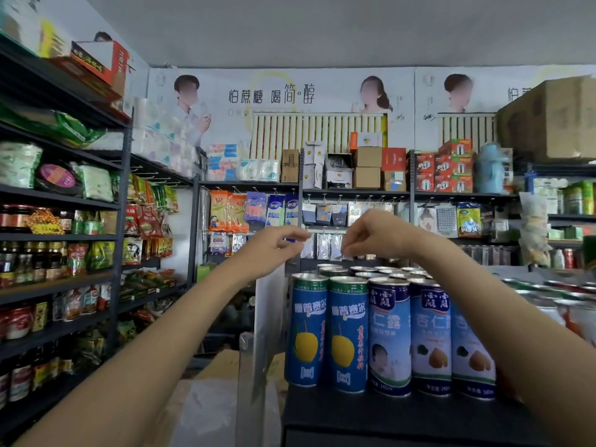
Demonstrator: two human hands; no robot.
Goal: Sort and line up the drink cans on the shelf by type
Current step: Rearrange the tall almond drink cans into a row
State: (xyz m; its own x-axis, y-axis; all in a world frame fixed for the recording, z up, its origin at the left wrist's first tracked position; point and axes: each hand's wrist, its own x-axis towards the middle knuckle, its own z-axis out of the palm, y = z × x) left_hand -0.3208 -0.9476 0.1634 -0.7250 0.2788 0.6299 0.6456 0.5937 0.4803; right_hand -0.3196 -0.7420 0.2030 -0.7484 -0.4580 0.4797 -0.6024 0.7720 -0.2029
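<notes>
Shop interior, walls lined with dark metal racking crowded with jars, bottles and snack packets on the left. Posters across the back wall above white slatted panels; cardboard boxes and red cartons stacked along the top of the rear racks, hanging packets on hooks beneath. Large brown carton high at the right.

Nearest, a dark shelf, front edge running across the lower right. Along that front edge, upright and touching side by side: two blue cans with a yellow fruit at the left end, then three paler blue-and-white cans to their right. More can tops packed in rows behind, toward the back edge; others blurred off to the right.

Left hand raised above the left end of the row, fingers loosely curled, thumb and forefinger near each other, nothing held. Right hand raised above the rear cans, fingers curled downward, likewise empty as far as can be seen. Both clear of the cans, near each other but apart.
</notes>
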